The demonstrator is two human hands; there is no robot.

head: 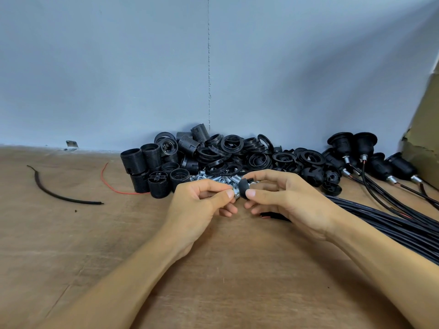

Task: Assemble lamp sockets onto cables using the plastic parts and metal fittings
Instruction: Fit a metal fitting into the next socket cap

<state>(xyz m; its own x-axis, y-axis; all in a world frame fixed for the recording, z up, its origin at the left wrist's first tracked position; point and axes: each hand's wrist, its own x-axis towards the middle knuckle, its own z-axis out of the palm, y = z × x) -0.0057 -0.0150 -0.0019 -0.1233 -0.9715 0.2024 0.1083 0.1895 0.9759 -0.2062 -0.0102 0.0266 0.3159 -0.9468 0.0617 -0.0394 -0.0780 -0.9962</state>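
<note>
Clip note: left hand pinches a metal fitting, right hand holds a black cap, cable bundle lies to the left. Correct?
No: the head view shows the cable bundle lying to the right, not the left. As noted, the left hand pinches a metal fitting and the right hand holds a black cap.

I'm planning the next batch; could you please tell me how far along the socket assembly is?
Done: several assembled sockets on cables at the right. In hand: the left hand pinches a metal fitting against a black cap held by the right hand. Left: piles of threaded bodies, rings, a cable bundle.
</note>
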